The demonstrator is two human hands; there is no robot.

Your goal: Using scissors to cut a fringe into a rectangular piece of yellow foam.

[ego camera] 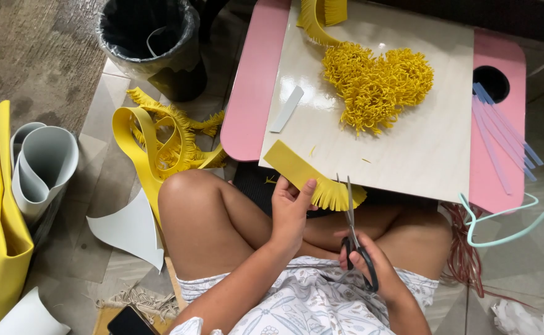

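1. Low table [253, 105], pink-edged with pale wooden top, found over crossed legs; heap of curled yellow fringe [377, 80] and white offcut [286, 109] lying on top.
2. Black lined bin [151, 43] noted on floor to the left; contents not discernible.
3. Round cup hole [490, 82] seen in table's right pink edge, dark inside; lilac strips [501, 133] lying just beside it.
4. Yellow foam strip [303, 174] held out over table's near edge, far end already fringed.
5. Left hand [290, 208] raised from lap, thumb and fingers pinched on strip.
6. Right hand [371, 263] low by knee, fingers curled through black handles of scissors [353, 226]; blades pointed up, parted at fringe.
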